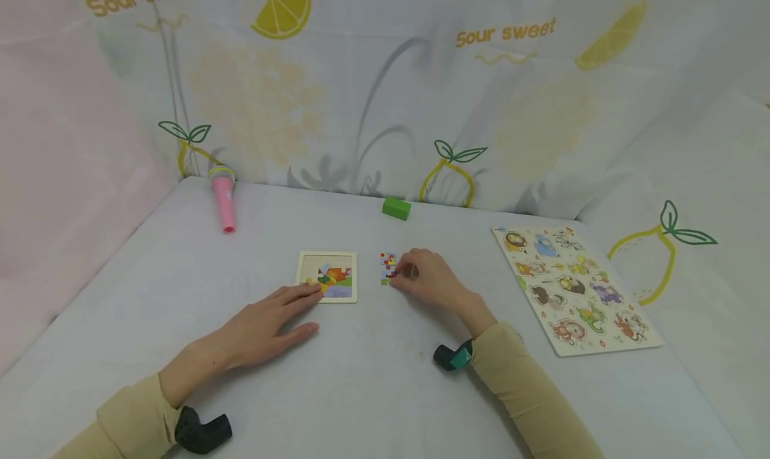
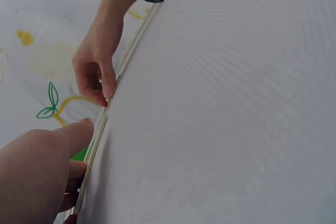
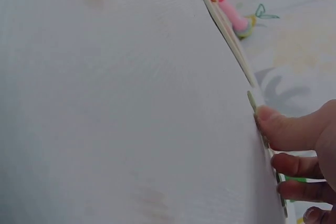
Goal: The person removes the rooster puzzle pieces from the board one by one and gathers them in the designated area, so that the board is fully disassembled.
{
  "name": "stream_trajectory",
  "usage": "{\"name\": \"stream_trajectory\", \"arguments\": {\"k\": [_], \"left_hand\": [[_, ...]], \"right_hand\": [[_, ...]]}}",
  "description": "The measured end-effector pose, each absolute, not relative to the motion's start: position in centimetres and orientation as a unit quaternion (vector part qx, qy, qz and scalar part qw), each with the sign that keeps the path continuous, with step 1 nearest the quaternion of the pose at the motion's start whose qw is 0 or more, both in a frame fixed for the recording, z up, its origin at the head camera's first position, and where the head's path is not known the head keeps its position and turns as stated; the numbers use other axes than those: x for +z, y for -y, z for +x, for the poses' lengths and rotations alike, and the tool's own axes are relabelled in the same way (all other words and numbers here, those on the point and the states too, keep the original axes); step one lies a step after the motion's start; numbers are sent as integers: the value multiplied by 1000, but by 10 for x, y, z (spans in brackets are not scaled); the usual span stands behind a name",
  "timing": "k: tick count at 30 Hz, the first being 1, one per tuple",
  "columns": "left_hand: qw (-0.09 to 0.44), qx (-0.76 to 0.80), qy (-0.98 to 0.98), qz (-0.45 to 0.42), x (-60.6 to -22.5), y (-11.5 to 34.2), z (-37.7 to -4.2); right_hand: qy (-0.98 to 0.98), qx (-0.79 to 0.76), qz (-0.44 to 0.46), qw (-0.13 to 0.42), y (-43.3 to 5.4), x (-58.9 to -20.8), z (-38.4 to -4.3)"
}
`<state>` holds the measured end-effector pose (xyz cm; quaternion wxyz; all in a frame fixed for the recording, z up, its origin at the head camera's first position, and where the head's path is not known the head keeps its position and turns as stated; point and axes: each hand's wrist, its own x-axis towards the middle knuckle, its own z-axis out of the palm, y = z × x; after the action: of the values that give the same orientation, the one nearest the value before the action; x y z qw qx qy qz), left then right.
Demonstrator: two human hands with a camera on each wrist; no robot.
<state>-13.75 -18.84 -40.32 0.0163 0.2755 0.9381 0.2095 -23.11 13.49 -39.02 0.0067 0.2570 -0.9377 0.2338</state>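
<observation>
A small square jigsaw tray (image 1: 354,278) with a pale wooden rim lies flat at the middle of the table, and colourful puzzle pieces (image 1: 338,276) fill part of it. My left hand (image 1: 265,325) rests its outstretched fingertips on the tray's lower left, covering some of the picture. Just right of the tray is a small group of loose puzzle pieces (image 1: 388,258). Over them my right hand (image 1: 434,282) has curled fingers and pinches a puzzle piece at the table surface, largely hidden by the fingers. In the right wrist view, the thumb (image 3: 283,127) touches the pieces' edge.
A green block (image 1: 396,208) lies near the back edge. At the back left is a pink toy microphone (image 1: 224,202). To the right lies a large animal puzzle board (image 1: 550,298). Printed cloth hangs behind the white table (image 1: 385,392).
</observation>
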Motion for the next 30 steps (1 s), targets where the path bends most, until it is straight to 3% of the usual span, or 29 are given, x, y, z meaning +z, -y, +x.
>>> {"name": "stream_trajectory", "arguments": {"k": [10,16,23,30], "left_hand": [[22,215,-938,271,-403,189,-137],[28,212,-939,270,-402,189,-137],[12,222,-934,281,-401,190,-135],[6,215,-933,289,-398,189,-135]], "right_hand": [[927,277,252,31,-131,-384,-232],[905,321,277,33,-100,-374,-226],[895,305,325,-19,-45,-374,-233],[910,277,294,-93,-22,-380,-236]]}}
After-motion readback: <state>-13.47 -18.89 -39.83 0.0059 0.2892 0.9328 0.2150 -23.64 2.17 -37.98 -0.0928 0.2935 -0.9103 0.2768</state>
